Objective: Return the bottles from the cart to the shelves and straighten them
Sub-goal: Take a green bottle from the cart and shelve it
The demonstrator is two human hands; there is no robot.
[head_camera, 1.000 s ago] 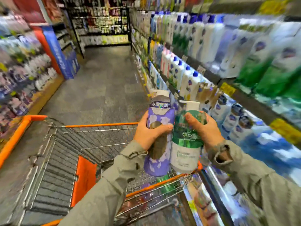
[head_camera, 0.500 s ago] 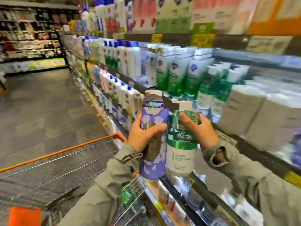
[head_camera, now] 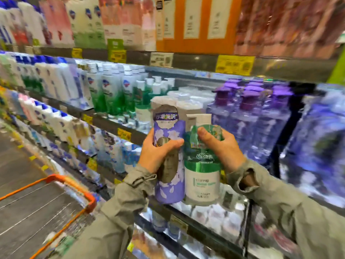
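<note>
We have swung the purple bottle (head_camera: 168,184) and green bottle (head_camera: 202,180) from above the cart (head_camera: 89,200) to its right, facing the shelves (head_camera: 104,122).

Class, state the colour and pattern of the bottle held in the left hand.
The tall purple bottle bears white petal prints; head view.

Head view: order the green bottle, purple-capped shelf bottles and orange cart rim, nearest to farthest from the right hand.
1. green bottle, held by the right hand.
2. purple-capped shelf bottles, just behind the hand, rightward.
3. orange cart rim, far lower left.

Seemingly "水嫩美肌" near the top of the purple bottle (head_camera: 169,189)
</note>
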